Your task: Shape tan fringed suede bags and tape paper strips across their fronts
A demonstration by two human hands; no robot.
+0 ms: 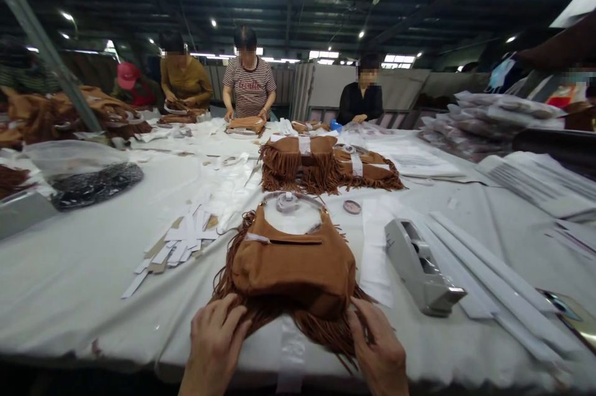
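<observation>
We see a tan suede fringed bag (293,269) near centre. Left hand (214,343) fingers splayed flat on its fringe (326,331); right hand (379,349) fingers half-curled at the right corner, grip unclear.

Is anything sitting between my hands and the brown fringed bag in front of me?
Nothing visible. The left hand and right hand rest on the fringe at the near edge of the brown fringed bag.
</observation>
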